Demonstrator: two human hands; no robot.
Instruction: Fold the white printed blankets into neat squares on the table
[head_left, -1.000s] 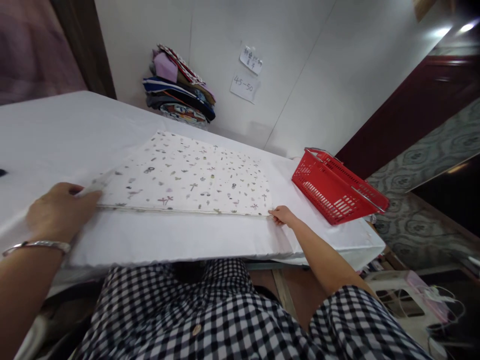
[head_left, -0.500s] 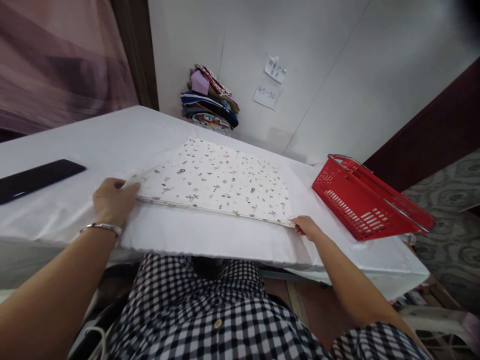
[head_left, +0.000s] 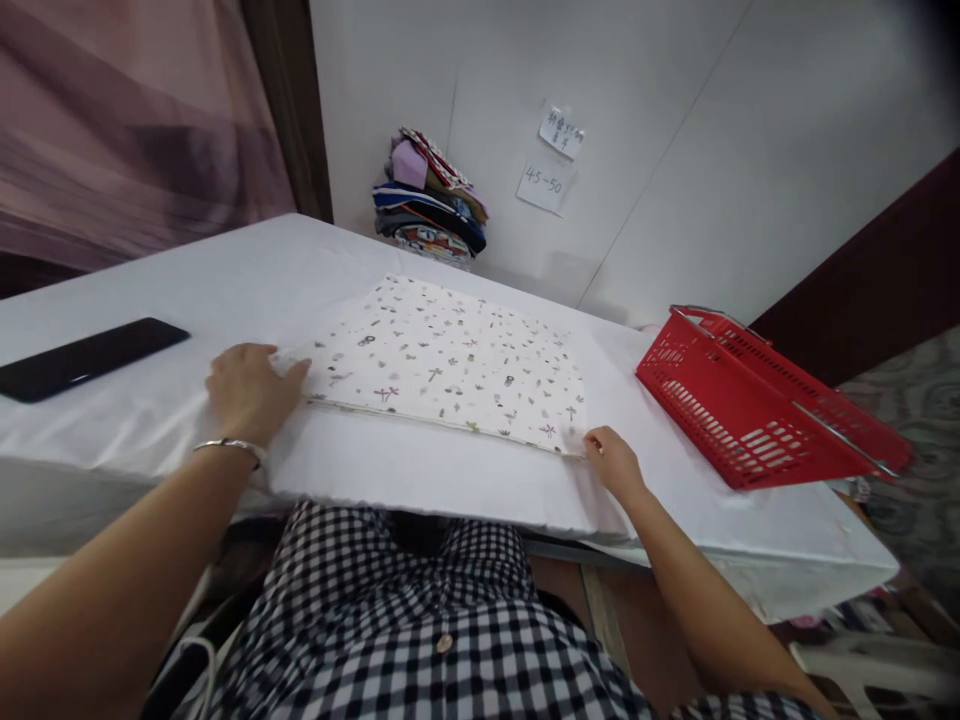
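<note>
A white cloth printed with small motifs point(head_left: 450, 365) lies folded flat on the white padded table point(head_left: 225, 290). My left hand point(head_left: 251, 390), with a metal bracelet on the wrist, has its fingers closed on the cloth's near left corner. My right hand point(head_left: 611, 462) pinches the near right corner, fingers curled against the table. The cloth's near edge runs straight between the two hands.
A red plastic basket point(head_left: 750, 410) stands tilted at the table's right end. A stack of folded colourful fabrics point(head_left: 431, 205) leans against the back wall, under two paper notes point(head_left: 551, 160). A flat black object point(head_left: 82, 355) lies at far left.
The view has swung left, bringing the black object into sight. Both hands have stayed on the cloth's near corners, and the cloth lies flatter along its near edge.
</note>
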